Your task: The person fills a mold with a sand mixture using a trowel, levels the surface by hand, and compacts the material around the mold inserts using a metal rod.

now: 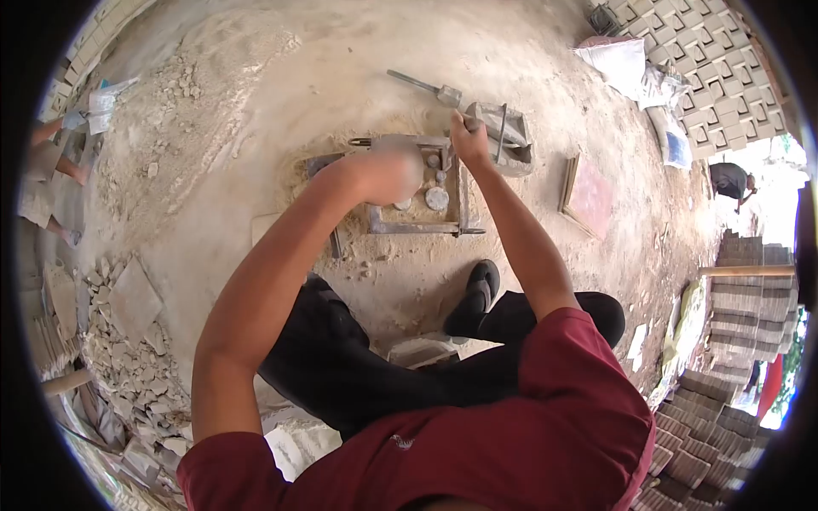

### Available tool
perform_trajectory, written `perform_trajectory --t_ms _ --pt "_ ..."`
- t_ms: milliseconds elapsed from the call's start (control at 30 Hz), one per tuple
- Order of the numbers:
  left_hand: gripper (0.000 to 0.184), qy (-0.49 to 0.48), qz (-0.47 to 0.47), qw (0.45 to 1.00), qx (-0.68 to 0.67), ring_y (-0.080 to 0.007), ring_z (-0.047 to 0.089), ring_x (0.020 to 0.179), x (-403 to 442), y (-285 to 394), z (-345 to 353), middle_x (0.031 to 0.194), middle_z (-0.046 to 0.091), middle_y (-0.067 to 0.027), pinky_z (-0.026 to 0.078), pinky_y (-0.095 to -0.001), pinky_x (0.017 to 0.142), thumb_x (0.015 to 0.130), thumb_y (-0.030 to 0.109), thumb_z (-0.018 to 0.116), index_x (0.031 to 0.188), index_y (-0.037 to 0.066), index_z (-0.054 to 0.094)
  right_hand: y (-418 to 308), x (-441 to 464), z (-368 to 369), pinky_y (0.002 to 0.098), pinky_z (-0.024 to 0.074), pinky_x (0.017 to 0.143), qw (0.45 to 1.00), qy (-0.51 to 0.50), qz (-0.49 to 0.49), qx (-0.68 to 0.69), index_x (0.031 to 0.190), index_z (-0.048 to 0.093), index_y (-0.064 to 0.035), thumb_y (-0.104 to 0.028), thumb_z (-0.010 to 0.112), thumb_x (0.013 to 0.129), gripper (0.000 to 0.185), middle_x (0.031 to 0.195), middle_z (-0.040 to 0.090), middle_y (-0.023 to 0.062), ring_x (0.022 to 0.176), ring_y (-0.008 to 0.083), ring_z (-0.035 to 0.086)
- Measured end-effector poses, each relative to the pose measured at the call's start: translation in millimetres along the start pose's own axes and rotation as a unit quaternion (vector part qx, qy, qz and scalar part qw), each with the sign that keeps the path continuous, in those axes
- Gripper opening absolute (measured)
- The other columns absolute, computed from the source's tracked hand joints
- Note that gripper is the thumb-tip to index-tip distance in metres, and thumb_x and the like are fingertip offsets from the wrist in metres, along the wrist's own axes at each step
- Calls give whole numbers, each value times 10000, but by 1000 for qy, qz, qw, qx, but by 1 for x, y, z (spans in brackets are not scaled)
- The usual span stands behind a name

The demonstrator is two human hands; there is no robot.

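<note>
A rectangular mould frame lies on the dusty ground in front of my feet. Inside it are a pale round disc and smaller round pieces. My left hand is over the frame's left part, its fingers smeared by blur. At the frame's upper right corner, my right hand is closed in a grip; what is in it cannot be made out. Beside that hand is a grey metal box with a bar across it. Above the frame lies a tool with a long handle and a flat block head.
A pinkish board lies to the right. White sacks and stacked tiles line the right side. Rubble and a powder heap are on the left. Another person's legs show at far left; a person is at far right.
</note>
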State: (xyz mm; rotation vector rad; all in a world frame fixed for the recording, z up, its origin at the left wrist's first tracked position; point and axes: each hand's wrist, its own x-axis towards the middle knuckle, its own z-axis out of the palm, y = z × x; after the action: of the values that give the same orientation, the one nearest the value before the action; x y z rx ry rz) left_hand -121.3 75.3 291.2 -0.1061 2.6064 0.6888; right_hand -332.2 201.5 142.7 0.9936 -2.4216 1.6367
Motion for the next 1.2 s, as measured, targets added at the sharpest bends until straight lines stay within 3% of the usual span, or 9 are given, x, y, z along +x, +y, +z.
perform_trajectory --t_ms 67,133,333,467,600,767,867,1067,1200 --pt "458 -4 -2 1000 -1 -368 587 1069 9 -8 3 1120 627 -222 450 -443 930 910 353 525 1240 37 552 10 12 3 349 395 522 996 3 78 47 748 597 57 -216 491 967 365 519 458 91 546 117 392" --pt "452 13 1 1000 2 -366 588 1070 13 -12 0 1118 629 -221 449 -440 932 910 352 525 1235 39 556 -35 -11 -6 345 340 500 995 85 -51 -16 694 514 30 -183 500 960 341 544 385 61 565 117 339" --pt "431 -2 -9 1000 -10 -348 583 1090 16 -10 2 1142 626 -204 448 -443 923 915 346 516 1222 48 564 -4 -19 -10 349 398 548 995 7 66 70 787 604 33 -212 532 926 291 557 459 125 581 135 386" --pt "430 -13 -28 999 -13 -340 584 1087 14 -8 0 1146 628 -187 452 -442 916 916 355 519 1220 55 566 5 -22 -13 339 341 503 993 -60 89 47 676 509 38 -239 526 949 389 516 397 64 557 108 363" --pt "425 23 -16 999 23 -338 599 1054 18 -17 7 1105 643 -186 459 -437 900 916 356 522 1211 54 569 -6 -38 -16 307 323 468 994 93 61 15 623 501 24 -240 527 959 428 514 411 -14 517 73 380" --pt "430 8 6 1000 9 -342 596 1053 22 -23 7 1113 636 -193 456 -433 892 919 364 519 1212 52 565 -20 -34 -38 315 375 471 968 30 127 216 608 508 2 -236 547 948 417 525 493 4 501 82 453" --pt "438 25 -13 999 -18 -347 591 1057 16 -24 6 1121 629 -200 454 -435 897 919 370 520 1206 42 565 -5 -58 -32 282 358 444 992 -32 104 56 575 494 -26 -222 524 954 427 527 490 -6 482 72 455" --pt "460 1 -25 1000 -19 -353 589 1062 5 -21 -2 1130 627 -203 453 -436 900 924 378 517 1235 41 553 2 -71 -28 266 332 419 967 42 190 167 588 518 -20 -210 527 946 405 505 491 1 447 63 428" --pt "449 11 -9 1000 16 -343 597 1053 10 -19 4 1126 634 -195 457 -430 897 925 370 516 1228 41 556 -23 -68 -50 265 344 452 981 12 108 158 619 543 -15 -211 541 940 376 521 498 -7 494 61 450"
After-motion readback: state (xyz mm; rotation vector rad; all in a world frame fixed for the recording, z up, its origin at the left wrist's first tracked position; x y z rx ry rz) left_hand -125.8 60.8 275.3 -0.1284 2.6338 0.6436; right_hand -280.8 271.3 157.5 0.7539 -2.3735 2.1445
